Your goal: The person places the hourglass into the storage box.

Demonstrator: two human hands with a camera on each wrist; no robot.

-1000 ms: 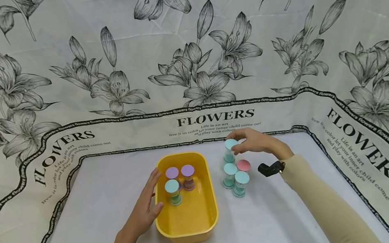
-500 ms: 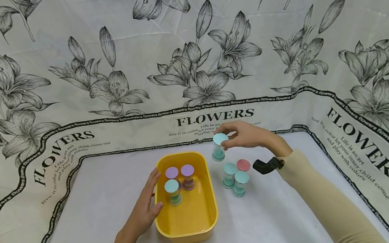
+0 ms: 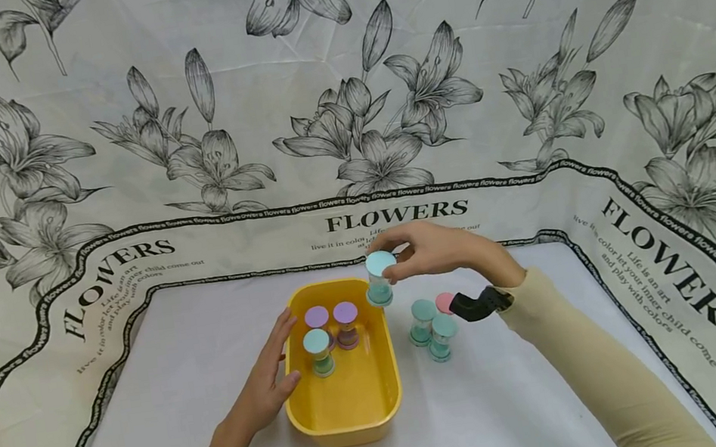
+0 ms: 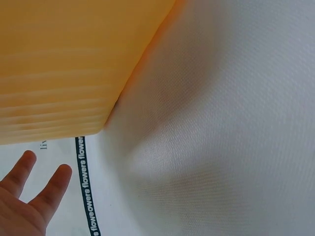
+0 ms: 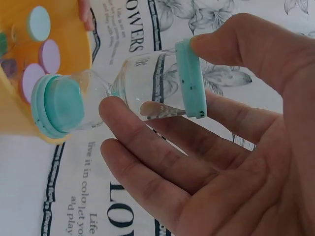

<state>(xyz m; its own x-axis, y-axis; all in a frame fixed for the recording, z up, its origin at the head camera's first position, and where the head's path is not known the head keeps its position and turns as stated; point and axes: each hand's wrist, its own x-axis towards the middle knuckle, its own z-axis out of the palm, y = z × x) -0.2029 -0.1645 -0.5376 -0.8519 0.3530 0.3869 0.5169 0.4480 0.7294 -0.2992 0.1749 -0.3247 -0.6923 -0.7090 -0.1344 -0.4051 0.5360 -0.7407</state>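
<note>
white tabletop point(image 3: 496, 422) | right hand point(image 3: 433, 247): pinches teal-capped hourglass point(image 3: 378, 282) near yellow tub point(image 3: 349, 436) | left hand point(image 3: 262, 383): fingers apart, at its side

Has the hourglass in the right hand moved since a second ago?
Yes: in the head view, the held hourglass has gone left, from clear of the yellow tub to overlapping its far right corner.

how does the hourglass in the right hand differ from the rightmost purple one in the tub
The held hourglass has teal ends; the purple hourglass has purple ones. The right hand holds the held hourglass up, while the purple hourglass stands in the yellow tub. Both have round, flat tops.
</note>
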